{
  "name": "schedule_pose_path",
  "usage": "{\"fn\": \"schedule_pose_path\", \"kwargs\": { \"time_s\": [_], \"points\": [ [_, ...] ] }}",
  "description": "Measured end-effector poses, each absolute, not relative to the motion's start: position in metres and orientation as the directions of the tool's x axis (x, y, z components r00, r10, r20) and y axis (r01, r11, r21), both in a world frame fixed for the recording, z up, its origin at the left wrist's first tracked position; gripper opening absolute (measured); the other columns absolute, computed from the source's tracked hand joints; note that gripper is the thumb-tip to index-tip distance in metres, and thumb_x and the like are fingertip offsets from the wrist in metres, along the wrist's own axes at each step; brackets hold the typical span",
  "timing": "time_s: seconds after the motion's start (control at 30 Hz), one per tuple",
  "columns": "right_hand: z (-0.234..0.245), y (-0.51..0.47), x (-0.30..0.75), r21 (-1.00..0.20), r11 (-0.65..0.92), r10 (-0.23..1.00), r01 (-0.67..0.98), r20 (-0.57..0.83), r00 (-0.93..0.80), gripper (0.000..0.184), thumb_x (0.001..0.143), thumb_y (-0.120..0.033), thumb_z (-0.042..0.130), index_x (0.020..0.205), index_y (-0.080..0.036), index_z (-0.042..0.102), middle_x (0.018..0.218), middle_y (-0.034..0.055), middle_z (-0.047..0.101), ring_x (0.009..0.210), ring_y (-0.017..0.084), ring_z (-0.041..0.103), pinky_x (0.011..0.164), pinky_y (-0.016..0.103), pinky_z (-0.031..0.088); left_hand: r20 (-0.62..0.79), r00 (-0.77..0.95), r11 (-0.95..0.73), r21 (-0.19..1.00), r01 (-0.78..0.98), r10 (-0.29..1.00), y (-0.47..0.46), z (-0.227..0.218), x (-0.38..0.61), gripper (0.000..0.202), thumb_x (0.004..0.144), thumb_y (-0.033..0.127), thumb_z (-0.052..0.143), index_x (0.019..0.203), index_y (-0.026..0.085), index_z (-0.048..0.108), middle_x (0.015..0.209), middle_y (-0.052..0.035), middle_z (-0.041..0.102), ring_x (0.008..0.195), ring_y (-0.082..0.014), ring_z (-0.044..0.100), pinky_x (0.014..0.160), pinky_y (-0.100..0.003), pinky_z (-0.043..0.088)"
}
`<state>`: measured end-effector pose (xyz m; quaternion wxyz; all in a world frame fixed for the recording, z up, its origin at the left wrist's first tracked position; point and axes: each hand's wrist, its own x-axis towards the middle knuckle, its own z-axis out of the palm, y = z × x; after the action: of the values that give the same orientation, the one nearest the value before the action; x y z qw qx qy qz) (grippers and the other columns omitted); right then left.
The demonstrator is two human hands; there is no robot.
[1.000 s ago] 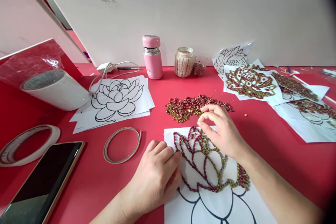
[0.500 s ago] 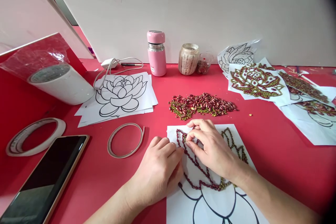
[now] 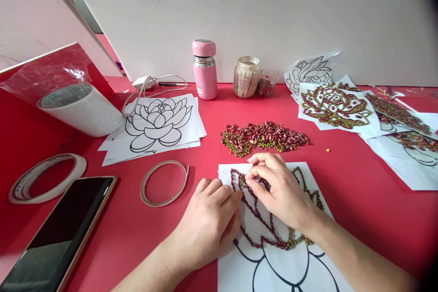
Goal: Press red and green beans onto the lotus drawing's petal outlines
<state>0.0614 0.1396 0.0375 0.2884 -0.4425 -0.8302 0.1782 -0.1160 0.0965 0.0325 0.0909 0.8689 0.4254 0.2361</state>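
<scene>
A lotus drawing on white paper (image 3: 273,264) lies in front of me, its upper outlines covered with rows of red and green beans. My right hand (image 3: 278,191) rests on the upper petals, fingertips pinched together at the top left of the flower; what they pinch is too small to make out. My left hand (image 3: 208,223) lies curled on the sheet's left edge, fingers bent and pressing the paper. A loose pile of red and green beans (image 3: 265,136) sits just beyond the sheet.
A stack of blank lotus sheets (image 3: 155,125), a thin tape ring (image 3: 164,182), a wider tape roll (image 3: 46,182), a phone (image 3: 58,235) and a large white roll (image 3: 80,109) lie left. A pink flask (image 3: 204,69) and jar (image 3: 246,77) stand by the wall. Finished bean pictures (image 3: 337,107) lie right.
My right hand came back from the bean pile onto the upper left of the flower and now pinches there. The left hand stays on the sheet's edge.
</scene>
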Motion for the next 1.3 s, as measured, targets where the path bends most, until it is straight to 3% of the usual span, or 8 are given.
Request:
{"fn": "schedule_pose_path", "kwargs": {
  "time_s": [0.47, 1.07, 1.3],
  "points": [
    [0.040, 0.149, 0.074, -0.564, 0.525, 0.849, 0.638, 0.395, -0.350, 0.010, 0.079, -0.017, 0.049, 0.076, -0.019, 0.058, 0.096, 0.0078, 0.051, 0.098, 0.022, 0.050, 0.082, 0.039, 0.045, 0.151, 0.547, -0.568, 0.238, 0.788, 0.823, 0.094, 0.038, -0.112, 0.032, 0.083, 0.028, 0.041, 0.112, 0.020, 0.050, 0.081, -0.0045, 0.047, 0.075, -0.0187, 0.038, 0.070, -0.037, 0.032],
    [0.040, 0.151, 0.075, -0.579, 0.512, 0.857, 0.634, 0.389, -0.337, 0.011, 0.079, -0.017, 0.049, 0.076, -0.020, 0.059, 0.097, 0.0072, 0.051, 0.100, 0.021, 0.049, 0.084, 0.038, 0.044, 0.204, 0.530, -0.564, 0.192, 0.803, 0.823, 0.093, 0.035, -0.107, 0.033, 0.083, 0.034, 0.044, 0.110, 0.017, 0.052, 0.081, -0.0042, 0.049, 0.075, -0.0192, 0.038, 0.073, -0.038, 0.029],
    [0.039, 0.174, 0.101, -0.593, 0.422, 0.880, 0.686, 0.450, -0.153, 0.008, 0.078, -0.021, 0.051, 0.076, -0.019, 0.059, 0.097, 0.0079, 0.052, 0.098, 0.021, 0.051, 0.085, 0.038, 0.043, 0.238, 0.532, -0.575, 0.180, 0.798, 0.813, 0.094, 0.038, -0.107, 0.029, 0.083, 0.033, 0.045, 0.108, 0.019, 0.052, 0.083, -0.0029, 0.051, 0.075, -0.0185, 0.039, 0.072, -0.037, 0.029]
  ]
}}
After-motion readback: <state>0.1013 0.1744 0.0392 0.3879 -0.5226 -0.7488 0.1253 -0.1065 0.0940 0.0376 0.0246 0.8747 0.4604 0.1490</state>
